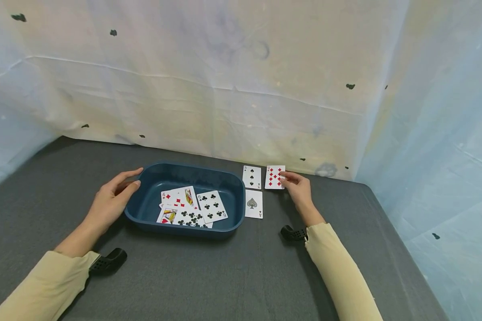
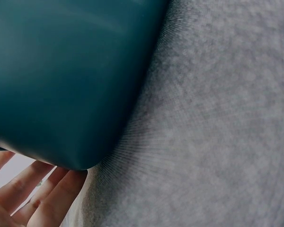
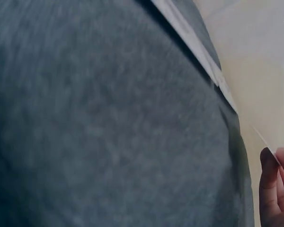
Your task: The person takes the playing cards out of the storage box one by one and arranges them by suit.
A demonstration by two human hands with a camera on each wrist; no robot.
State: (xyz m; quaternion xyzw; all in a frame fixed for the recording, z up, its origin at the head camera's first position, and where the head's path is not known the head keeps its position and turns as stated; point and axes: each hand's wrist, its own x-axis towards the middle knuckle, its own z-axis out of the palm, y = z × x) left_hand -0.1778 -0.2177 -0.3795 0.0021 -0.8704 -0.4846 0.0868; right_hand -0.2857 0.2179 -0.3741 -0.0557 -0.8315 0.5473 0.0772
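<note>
My right hand (image 1: 299, 189) pinches a diamonds playing card (image 1: 273, 177) by its right edge between thumb and fingers. Seen edge-on in the right wrist view, the pinched card (image 3: 264, 138) sticks up from the fingertips. Left of it, a spades card (image 1: 251, 177) lies face up, with the ace of spades (image 1: 253, 204) just below. My left hand (image 1: 110, 203) rests at the left end of a dark blue tray (image 1: 160, 167), its fingers (image 2: 61, 196) extended against the outer wall. Several face-up cards overlap inside the tray, the six of clubs (image 1: 212, 206) on top at the right.
The tray stands on a dark grey cloth-covered table (image 1: 209, 276). Behind the table hangs a pale, stained curtain (image 1: 209, 107), and another sheet (image 1: 438, 133) hangs along the right side. Black wrist mounts (image 1: 111, 262) stick out from both sleeves over the tabletop.
</note>
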